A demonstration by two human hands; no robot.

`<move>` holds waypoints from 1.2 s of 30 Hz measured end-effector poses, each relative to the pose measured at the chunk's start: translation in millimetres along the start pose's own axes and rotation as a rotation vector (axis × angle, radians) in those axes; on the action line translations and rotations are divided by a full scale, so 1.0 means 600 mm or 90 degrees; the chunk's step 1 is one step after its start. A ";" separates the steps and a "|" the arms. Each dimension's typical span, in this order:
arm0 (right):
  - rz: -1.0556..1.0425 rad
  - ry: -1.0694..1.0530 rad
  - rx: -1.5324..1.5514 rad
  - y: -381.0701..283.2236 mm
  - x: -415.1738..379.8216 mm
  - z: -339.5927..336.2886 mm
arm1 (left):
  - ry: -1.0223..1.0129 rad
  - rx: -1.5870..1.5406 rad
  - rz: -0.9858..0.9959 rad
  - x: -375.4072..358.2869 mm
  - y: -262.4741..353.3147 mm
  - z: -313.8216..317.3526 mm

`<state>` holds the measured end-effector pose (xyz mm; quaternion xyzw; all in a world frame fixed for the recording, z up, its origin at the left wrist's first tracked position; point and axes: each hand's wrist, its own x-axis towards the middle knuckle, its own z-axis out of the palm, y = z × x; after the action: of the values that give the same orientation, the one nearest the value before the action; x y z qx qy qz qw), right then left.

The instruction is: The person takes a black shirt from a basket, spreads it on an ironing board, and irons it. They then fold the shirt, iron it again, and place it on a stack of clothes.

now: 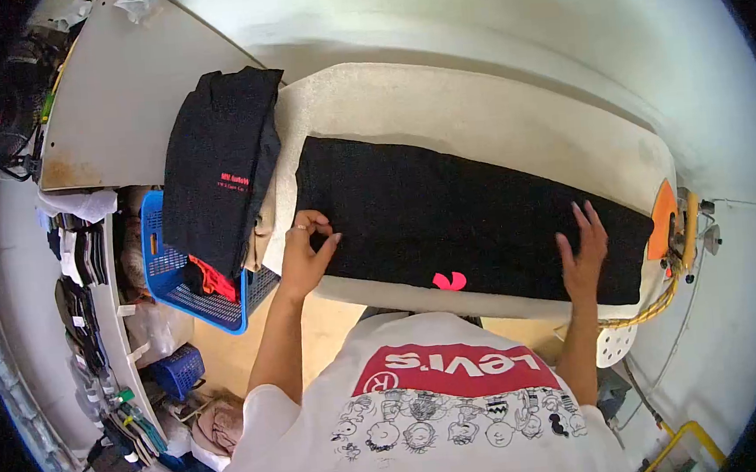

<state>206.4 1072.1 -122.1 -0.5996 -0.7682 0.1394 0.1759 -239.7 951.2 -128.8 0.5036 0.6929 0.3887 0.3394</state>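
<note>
A long black garment (464, 212) lies flat, lengthwise on the pale padded ironing board (412, 89), with a small pink mark near its front edge. My left hand (309, 250) is at the garment's left end, thumb and fingers apart with a gap between them, and nothing shows in its grasp. Over the garment's right part, my right hand (583, 252) rests with its fingers spread and holds nothing. Left of the board, a folded black garment with red lettering (219, 159) is draped above a blue basket (243, 311).
An orange iron rest (664, 219) and a yellow hose (664, 308) are at the board's right end. A grey panel (123, 96) stands at the upper left. Shelves at the far left hold folded clothes (86, 318), and a smaller blue basket (179, 371) sits low beside them.
</note>
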 end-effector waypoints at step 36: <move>0.470 0.174 0.026 0.327 -0.138 -0.110 | -0.489 0.320 0.475 0.027 0.138 0.311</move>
<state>424.7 1039.5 -154.5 -0.8451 -0.4673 0.1272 0.2264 -47.3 1019.5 -144.4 0.8828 0.3674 0.0958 0.2766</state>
